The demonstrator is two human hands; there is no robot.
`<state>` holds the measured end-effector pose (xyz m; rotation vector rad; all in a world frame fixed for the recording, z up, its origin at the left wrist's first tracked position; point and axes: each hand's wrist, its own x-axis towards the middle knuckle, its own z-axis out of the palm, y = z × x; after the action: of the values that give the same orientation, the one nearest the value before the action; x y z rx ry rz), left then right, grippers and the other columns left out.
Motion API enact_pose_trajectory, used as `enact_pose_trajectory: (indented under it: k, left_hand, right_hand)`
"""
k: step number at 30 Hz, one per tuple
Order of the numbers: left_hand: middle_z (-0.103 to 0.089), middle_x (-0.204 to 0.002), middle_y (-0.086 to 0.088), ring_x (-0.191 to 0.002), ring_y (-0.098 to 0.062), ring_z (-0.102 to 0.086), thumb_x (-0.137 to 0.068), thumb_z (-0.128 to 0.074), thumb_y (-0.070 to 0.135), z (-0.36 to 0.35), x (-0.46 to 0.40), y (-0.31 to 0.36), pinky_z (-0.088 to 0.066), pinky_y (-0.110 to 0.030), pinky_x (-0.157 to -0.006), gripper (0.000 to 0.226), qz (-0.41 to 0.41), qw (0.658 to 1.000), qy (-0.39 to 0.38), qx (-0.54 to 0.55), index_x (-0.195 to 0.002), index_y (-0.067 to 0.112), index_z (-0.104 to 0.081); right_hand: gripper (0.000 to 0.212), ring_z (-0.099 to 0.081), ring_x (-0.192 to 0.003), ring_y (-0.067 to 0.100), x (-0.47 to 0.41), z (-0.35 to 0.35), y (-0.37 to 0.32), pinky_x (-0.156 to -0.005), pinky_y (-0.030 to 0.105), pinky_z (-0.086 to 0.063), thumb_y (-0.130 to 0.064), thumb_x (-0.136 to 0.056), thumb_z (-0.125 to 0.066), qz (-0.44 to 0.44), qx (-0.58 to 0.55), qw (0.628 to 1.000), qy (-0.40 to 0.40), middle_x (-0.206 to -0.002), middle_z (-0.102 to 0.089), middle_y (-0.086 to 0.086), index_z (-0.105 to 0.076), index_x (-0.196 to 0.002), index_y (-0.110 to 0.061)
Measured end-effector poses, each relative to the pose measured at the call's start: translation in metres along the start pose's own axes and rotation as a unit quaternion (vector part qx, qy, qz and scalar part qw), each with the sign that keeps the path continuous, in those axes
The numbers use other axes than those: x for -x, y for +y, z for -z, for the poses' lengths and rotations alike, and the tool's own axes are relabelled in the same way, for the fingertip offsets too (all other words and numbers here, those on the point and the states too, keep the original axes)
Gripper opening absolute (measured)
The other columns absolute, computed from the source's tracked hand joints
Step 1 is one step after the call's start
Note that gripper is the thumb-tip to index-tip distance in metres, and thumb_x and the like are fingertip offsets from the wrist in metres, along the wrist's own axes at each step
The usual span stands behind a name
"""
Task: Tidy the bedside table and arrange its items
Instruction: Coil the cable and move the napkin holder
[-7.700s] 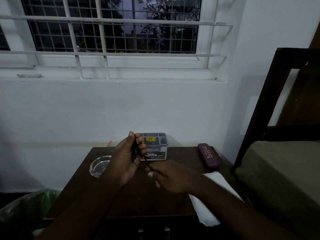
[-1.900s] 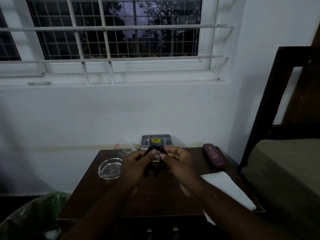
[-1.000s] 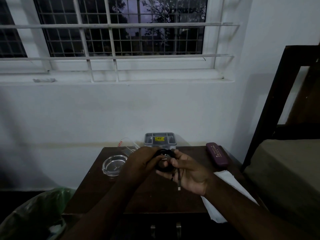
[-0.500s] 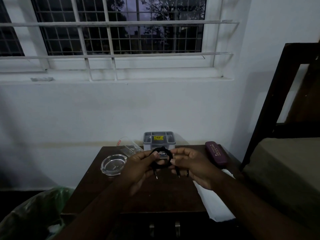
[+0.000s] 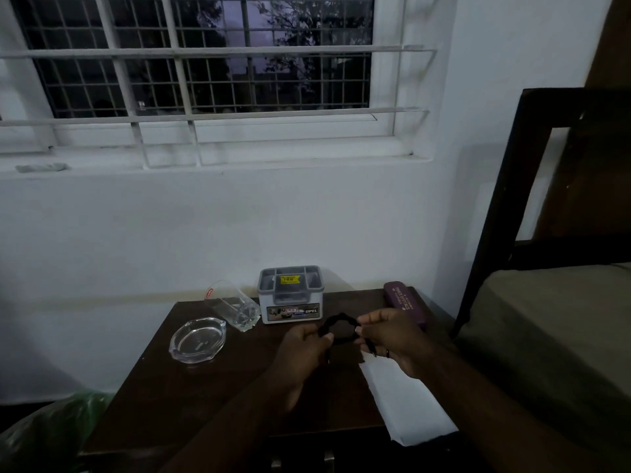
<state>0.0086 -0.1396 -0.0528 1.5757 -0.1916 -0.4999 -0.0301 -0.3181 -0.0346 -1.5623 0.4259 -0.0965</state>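
Note:
A black cable (image 5: 338, 322) is coiled into a small loop above the dark wooden bedside table (image 5: 205, 397). My left hand (image 5: 302, 349) pinches the loop's left side and my right hand (image 5: 392, 336) pinches its right side. Loose cable ends hang below my right fingers. Behind the loop stands a grey organiser box (image 5: 291, 293) with compartments. A clear glass (image 5: 232, 307) lies on its side left of the box. A glass ashtray (image 5: 198, 339) sits at the table's left. A maroon case (image 5: 404, 303) lies at the back right.
A white cloth or paper (image 5: 406, 404) hangs over the table's front right edge. A bed with a dark frame (image 5: 495, 213) stands at the right. A green plastic bag (image 5: 51, 428) is on the floor at the left. The wall and window are behind.
The cable, earlier stretched between my hands, is now wound into a loop held on both sides. My hands have shifted slightly right and lower over the table.

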Motion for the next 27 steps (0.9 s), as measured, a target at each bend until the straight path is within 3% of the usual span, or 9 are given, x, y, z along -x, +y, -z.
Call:
enact_pose_trajectory:
  k: [5, 8, 10, 14, 16, 18, 22, 25, 27]
  left_hand:
    - [-0.073, -0.1, -0.001, -0.093, -0.015, -0.067, -0.092, -0.058, 0.008, -0.032, -0.023, -0.002, -0.054, -0.026, -0.075, 0.019, -0.012, 0.998, -0.009, -0.067, -0.103, 0.021, -0.067]
    - [-0.07, -0.098, -0.001, -0.089, -0.014, -0.067, -0.088, -0.056, -0.006, -0.047, -0.042, 0.0, -0.057, -0.024, -0.069, 0.028, -0.019, 0.994, -0.004, -0.108, -0.105, 0.015, -0.064]
    - [-0.07, -0.095, -0.005, -0.083, -0.016, -0.067, -0.086, -0.054, -0.013, -0.053, -0.055, 0.001, -0.057, -0.023, -0.06, 0.032, -0.022, 0.993, -0.004, -0.119, -0.11, 0.005, -0.063]
    - [-0.068, -0.109, -0.014, -0.095, -0.021, -0.065, -0.09, -0.048, -0.008, -0.061, -0.074, 0.001, -0.051, -0.022, -0.065, 0.033, -0.039, 0.985, 0.006, -0.17, -0.119, 0.001, -0.06]
    - [-0.069, -0.111, -0.015, -0.099, -0.024, -0.066, -0.089, -0.048, -0.01, -0.064, -0.08, 0.001, -0.054, -0.027, -0.07, 0.035, -0.063, 0.981, 0.005, -0.183, -0.118, 0.003, -0.062]
    - [-0.07, -0.112, -0.018, -0.102, -0.029, -0.067, -0.085, -0.05, -0.014, -0.067, -0.085, 0.0, -0.057, -0.04, -0.084, 0.037, -0.085, 0.98, 0.005, -0.181, -0.117, 0.0, -0.063]
    - [-0.067, -0.119, -0.018, -0.109, -0.032, -0.064, -0.086, -0.058, -0.011, -0.073, -0.089, 0.002, -0.051, -0.048, -0.097, 0.038, -0.111, 0.976, -0.012, -0.188, -0.123, 0.0, -0.061]
    - [-0.062, -0.129, -0.013, -0.117, -0.026, -0.059, -0.087, -0.059, -0.009, -0.073, -0.087, 0.004, -0.047, -0.024, -0.099, 0.045, -0.161, 0.953, -0.014, -0.256, -0.131, 0.001, -0.055]
    - [-0.061, -0.122, 0.001, -0.109, -0.013, -0.057, -0.085, -0.062, -0.005, -0.066, -0.082, 0.005, -0.038, 0.002, -0.083, 0.046, -0.214, 0.929, -0.018, -0.3, -0.129, 0.006, -0.058]
  right_hand:
    - [0.019, -0.062, -0.074, 0.022, -0.02, 0.018, 0.011, -0.065, 0.03, -0.054, 0.006, -0.089, -0.054, 0.023, 0.062, 0.995, 0.078, -0.085, -0.065, 0.015, -0.066, -0.082, -0.007]
    - [0.019, -0.061, -0.083, 0.023, -0.035, 0.025, 0.016, -0.071, 0.031, -0.052, 0.001, -0.09, -0.052, 0.02, 0.141, 0.986, 0.091, -0.095, -0.064, 0.014, -0.069, -0.097, -0.005]
    - [0.025, -0.056, -0.085, 0.017, -0.044, 0.027, 0.017, -0.069, 0.023, -0.049, 0.002, -0.089, -0.049, 0.03, 0.192, 0.979, 0.067, -0.101, -0.06, 0.01, -0.066, -0.105, -0.006]
    - [0.029, -0.053, -0.086, 0.01, -0.057, 0.029, 0.018, -0.066, 0.018, -0.046, 0.004, -0.089, -0.047, 0.062, 0.273, 0.959, 0.034, -0.103, -0.058, 0.004, -0.063, -0.11, -0.008]
    - [0.032, -0.059, -0.097, 0.024, -0.062, 0.031, 0.02, -0.077, 0.029, -0.051, 0.008, -0.087, -0.046, 0.088, 0.319, 0.943, 0.035, -0.11, -0.063, 0.015, -0.063, -0.114, 0.0]
    - [0.037, -0.056, -0.116, 0.034, -0.067, 0.03, 0.022, -0.095, 0.032, -0.044, 0.008, -0.088, -0.047, 0.115, 0.368, 0.922, 0.026, -0.125, -0.06, 0.025, -0.057, -0.123, 0.006]
    - [0.041, -0.046, -0.132, 0.024, -0.077, 0.027, 0.024, -0.11, 0.028, -0.031, -0.008, -0.098, -0.044, 0.117, 0.445, 0.887, 0.046, -0.143, -0.05, 0.013, -0.045, -0.139, -0.005]
    - [0.041, -0.042, -0.136, 0.022, -0.08, 0.026, 0.025, -0.111, 0.029, -0.029, -0.014, -0.102, -0.037, 0.107, 0.486, 0.865, 0.066, -0.148, -0.044, 0.01, -0.04, -0.142, -0.009]
    - [0.039, -0.046, -0.132, 0.022, -0.078, 0.023, 0.022, -0.108, 0.029, -0.033, -0.017, -0.102, -0.038, 0.127, 0.509, 0.845, 0.104, -0.144, -0.048, 0.009, -0.044, -0.139, -0.011]
